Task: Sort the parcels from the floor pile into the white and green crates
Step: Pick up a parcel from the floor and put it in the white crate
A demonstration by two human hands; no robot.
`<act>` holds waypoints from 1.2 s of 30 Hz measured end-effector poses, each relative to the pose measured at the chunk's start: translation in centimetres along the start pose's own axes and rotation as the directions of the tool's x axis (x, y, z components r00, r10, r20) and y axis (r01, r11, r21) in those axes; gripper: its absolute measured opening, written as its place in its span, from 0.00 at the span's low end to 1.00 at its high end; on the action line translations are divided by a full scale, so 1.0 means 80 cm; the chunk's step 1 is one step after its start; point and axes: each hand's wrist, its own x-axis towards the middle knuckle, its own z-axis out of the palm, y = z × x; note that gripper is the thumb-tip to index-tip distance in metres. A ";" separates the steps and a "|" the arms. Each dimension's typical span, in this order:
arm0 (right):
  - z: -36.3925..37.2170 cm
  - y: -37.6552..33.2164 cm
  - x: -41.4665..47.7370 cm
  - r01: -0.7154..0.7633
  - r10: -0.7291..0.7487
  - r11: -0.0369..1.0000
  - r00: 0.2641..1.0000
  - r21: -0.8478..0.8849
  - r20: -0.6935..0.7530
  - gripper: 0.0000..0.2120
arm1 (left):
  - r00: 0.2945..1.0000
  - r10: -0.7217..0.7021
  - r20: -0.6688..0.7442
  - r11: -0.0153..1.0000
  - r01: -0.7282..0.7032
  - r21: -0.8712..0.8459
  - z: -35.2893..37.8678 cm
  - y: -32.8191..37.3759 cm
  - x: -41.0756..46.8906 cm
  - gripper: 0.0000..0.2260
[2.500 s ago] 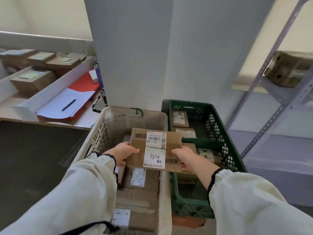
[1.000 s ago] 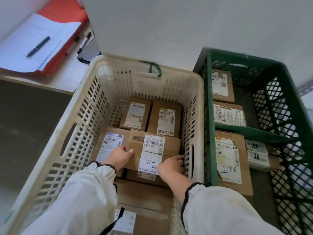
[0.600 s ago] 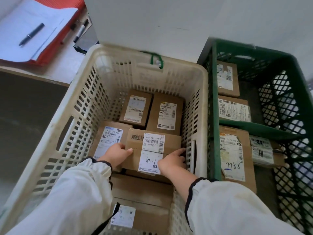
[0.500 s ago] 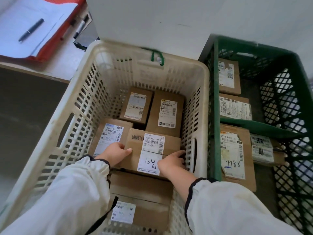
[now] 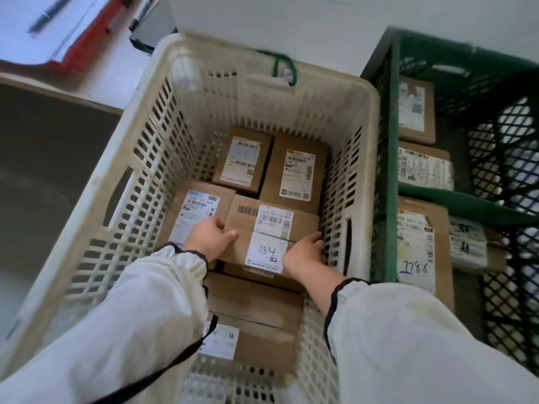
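Observation:
A brown cardboard parcel [image 5: 269, 231] with a white label marked "A34" lies inside the white crate [image 5: 360, 118], resting on other parcels at the crate's right side. My left hand [image 5: 208, 237] grips its left edge, thumb on top. My right hand [image 5: 304, 250] holds its right edge, close to the crate's right wall. Several other labelled parcels lie in the white crate, two at the far end [image 5: 294, 169] and one at the left [image 5: 194, 212]. The green crate [image 5: 389, 182] stands directly to the right and holds several parcels, one marked "7786" [image 5: 420, 252].
A pale wall or pillar [image 5: 306, 24] rises right behind both crates. At the upper left a low table carries a red clipboard [image 5: 84, 42] with white paper and a pen [image 5: 48, 14]. Dark floor [image 5: 43, 158] lies left of the white crate.
Both hands have lowered the A34 parcel from above the crate rim down into the white crate. It now rests on the parcels below, and my view has tilted down and closer.

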 end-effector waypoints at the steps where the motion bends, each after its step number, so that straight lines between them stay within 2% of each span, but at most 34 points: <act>1: -0.001 0.001 0.000 0.002 -0.002 1.000 1.000 -0.010 0.002 0.42 | 1.000 -0.005 0.005 1.000 0.005 -0.004 0.000 0.000 0.000 0.17; 5: -0.013 -0.002 -0.010 0.036 -0.038 0.998 0.998 -0.049 -0.045 0.41 | 0.999 -0.041 0.002 0.999 0.041 -0.003 -0.007 0.007 -0.009 0.23; 10: -0.057 -0.031 -0.052 0.104 -0.104 0.995 0.990 -0.003 -0.091 0.41 | 0.999 -0.032 0.014 0.996 0.033 -0.082 -0.047 0.031 -0.037 0.30; 13: -0.094 -0.053 -0.089 0.167 -0.161 0.985 0.980 0.041 -0.113 0.35 | 0.999 0.027 0.023 0.998 -0.025 -0.053 -0.089 0.057 -0.062 0.27; 16: -0.126 -0.072 -0.134 0.274 -0.268 0.961 0.955 0.036 -0.125 0.26 | 0.995 0.102 -0.005 0.994 -0.102 -0.037 -0.132 0.083 -0.092 0.21; 19: -0.150 -0.081 -0.180 0.337 -0.329 0.941 0.928 0.013 -0.174 0.22 | 0.988 0.152 0.001 0.988 -0.152 -0.016 -0.168 0.100 -0.124 0.17; 26: -0.170 -0.077 -0.260 0.464 -0.471 0.882 0.876 -0.087 -0.104 0.08 | 0.988 0.149 -0.028 0.987 -0.150 -0.063 -0.225 0.093 -0.198 0.17; 31: -0.161 -0.090 -0.316 0.624 -0.630 0.756 0.775 -0.196 0.037 0.08 | 0.991 0.075 -0.108 0.968 -0.099 -0.231 -0.254 0.047 -0.249 0.20; 33: -0.146 -0.102 -0.342 0.698 -0.691 0.700 0.715 -0.149 0.103 0.08 | 0.990 0.028 -0.138 0.945 -0.072 -0.320 -0.262 0.019 -0.275 0.21; 34: -0.136 -0.107 -0.358 0.734 -0.721 0.667 0.679 -0.128 0.137 0.03 | 0.989 0.001 -0.148 0.933 -0.054 -0.356 -0.264 0.003 -0.290 0.21; 36: -0.110 -0.122 -0.387 0.787 -0.765 0.584 0.615 -0.197 0.192 0.10 | 0.982 -0.068 -0.178 0.908 -0.013 -0.419 -0.269 -0.035 -0.321 0.21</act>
